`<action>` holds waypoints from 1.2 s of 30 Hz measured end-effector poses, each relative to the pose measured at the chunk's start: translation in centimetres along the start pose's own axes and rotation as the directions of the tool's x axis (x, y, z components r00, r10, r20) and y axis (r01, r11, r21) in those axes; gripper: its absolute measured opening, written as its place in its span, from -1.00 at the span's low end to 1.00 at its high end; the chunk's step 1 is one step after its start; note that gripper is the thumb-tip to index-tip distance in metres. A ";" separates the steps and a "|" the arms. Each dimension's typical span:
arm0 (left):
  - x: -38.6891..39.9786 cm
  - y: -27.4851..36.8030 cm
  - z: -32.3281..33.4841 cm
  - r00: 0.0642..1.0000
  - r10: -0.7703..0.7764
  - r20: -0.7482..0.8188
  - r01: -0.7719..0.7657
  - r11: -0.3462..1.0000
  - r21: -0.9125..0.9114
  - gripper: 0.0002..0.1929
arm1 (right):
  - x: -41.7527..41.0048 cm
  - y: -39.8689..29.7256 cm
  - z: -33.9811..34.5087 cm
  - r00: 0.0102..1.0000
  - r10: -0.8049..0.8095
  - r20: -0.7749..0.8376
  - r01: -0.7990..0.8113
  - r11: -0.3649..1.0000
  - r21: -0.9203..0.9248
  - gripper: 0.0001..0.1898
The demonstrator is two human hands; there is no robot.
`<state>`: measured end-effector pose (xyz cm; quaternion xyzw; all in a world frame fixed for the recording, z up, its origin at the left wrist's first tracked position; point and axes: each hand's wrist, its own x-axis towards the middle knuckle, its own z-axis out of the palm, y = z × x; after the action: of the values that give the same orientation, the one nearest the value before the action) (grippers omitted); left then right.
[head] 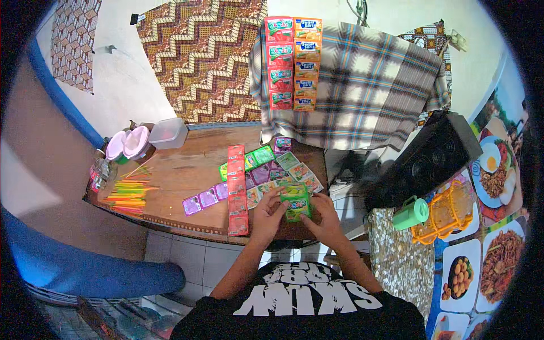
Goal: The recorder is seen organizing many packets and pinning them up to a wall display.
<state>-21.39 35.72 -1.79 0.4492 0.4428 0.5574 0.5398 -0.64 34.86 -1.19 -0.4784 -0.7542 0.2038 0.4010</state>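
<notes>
My left hand (270, 212) and my right hand (325, 216) hold a green Jasjus drink sachet strip (296, 204) between them, over the near edge of the wooden table (178, 170). Left of my left hand, a red sachet strip (237, 195) lies across a purple sachet strip (208, 198) and a green and yellow sachet strip (260, 155). Just beyond my hands lie orange-and-white sachets (301, 171) and more purple sachets (260, 174). Red sachets (280, 74) and orange sachets (307, 72) hang in two rows on a plaid cloth (361, 85).
Colourful straws (129, 194), lidded plastic tubs (136, 141), a clear container (168, 133) and a plastic bottle (100, 172) stand or lie at the table's left. To the right are a black speaker (433, 157), a green pitcher (410, 213) and an orange rack (444, 216).
</notes>
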 end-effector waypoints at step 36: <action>4.3 11.2 3.6 0.904 0.376 0.202 -0.423 0.854 0.302 -0.67 | 6.7 -7.3 -7.7 0.977 0.008 -0.211 0.045 0.969 0.242 -0.46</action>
<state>-20.24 39.81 9.98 0.6543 0.3910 0.5410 0.3553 0.00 36.87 11.15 -0.4368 -0.6809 0.2400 0.5367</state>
